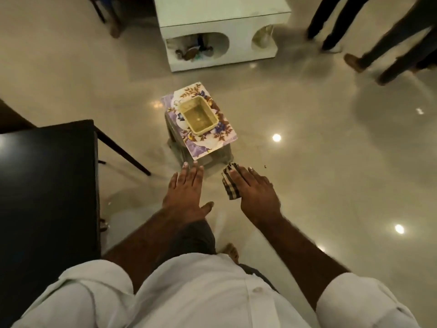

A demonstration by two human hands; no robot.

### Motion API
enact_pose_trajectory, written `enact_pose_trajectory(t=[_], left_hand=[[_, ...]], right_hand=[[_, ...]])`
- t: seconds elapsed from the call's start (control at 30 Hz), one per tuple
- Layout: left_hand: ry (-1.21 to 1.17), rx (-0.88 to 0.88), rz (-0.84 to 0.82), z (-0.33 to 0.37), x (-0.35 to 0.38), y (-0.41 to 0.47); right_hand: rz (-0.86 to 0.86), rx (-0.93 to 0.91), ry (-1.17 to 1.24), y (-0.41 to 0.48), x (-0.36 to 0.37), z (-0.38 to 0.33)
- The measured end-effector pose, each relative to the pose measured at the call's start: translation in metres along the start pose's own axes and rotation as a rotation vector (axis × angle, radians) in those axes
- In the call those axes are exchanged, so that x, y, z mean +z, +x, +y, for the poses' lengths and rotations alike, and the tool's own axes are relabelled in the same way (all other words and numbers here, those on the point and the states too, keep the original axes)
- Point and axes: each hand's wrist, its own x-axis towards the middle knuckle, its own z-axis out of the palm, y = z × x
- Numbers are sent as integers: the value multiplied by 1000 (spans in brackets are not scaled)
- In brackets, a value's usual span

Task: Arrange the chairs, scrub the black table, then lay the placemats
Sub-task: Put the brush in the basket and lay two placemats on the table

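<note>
The black table [47, 185] fills the left side, its glossy top bare. Ahead on the floor a small stool [209, 158] carries a stack of floral placemats [225, 136], and a yellow tub [198, 116] of water sits on them. Both my arms reach forward, short of the stool. My left hand [186, 195] is flat with straight fingers, its tips just before the stool's near edge, holding nothing. My right hand [256, 192] holds a checked cloth [230, 188] under its straight fingers, with the thumb hidden beneath.
A dark slanted chair leg [123, 150] juts out beside the black table's far corner. A white low table [222, 22] stands further ahead. People's legs [390, 43] stand at the upper right and another pair at the upper left. The floor is glossy beige tile.
</note>
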Motion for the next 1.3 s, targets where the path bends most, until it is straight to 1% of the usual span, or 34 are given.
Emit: enact_pose_trajectory(t=[0.17,0.27,0.37,0.43,0.53,0.6,0.73,0.8,0.87,0.9,0.93,1.03,1.07,1.17,1.3], left_hand=[[-97,-82,23,-17,-25,91],[-144,-129,-5,-36,-38,152],[-171,-163,-36,-60,-49,217],[-179,-158,-17,-71,-49,255],[-206,-204,9,-86,-32,310],[-233,-251,-16,-93,-15,338],[-286,-361,-89,-109,19,380],[-301,-413,-100,-112,32,390],[-320,-452,-94,-112,42,398],[-331,-467,-88,-112,46,402],[-338,-477,-77,-112,48,405],[-387,-513,-51,-109,49,413],[-407,-524,-46,-107,49,416],[-445,-536,-49,-103,46,422],[-517,-548,-27,-102,42,432]], right_hand=[[-61,-141,-60,120,-2,20],[-117,-167,-103,194,8,25],[-180,-175,-93,271,23,28],[-173,-229,-119,320,40,34],[-193,-329,-143,394,83,48],[-223,-358,-130,434,105,52],[-364,-404,-126,506,145,48],[-360,-442,-156,530,169,48],[-220,-487,-193,553,202,55],[-178,-488,-198,559,218,61],[-177,-492,-203,561,230,67],[-466,-512,-285,546,246,84],[-509,-528,-269,539,249,91],[-503,-552,-232,532,253,100],[-497,-535,-138,540,228,93]])
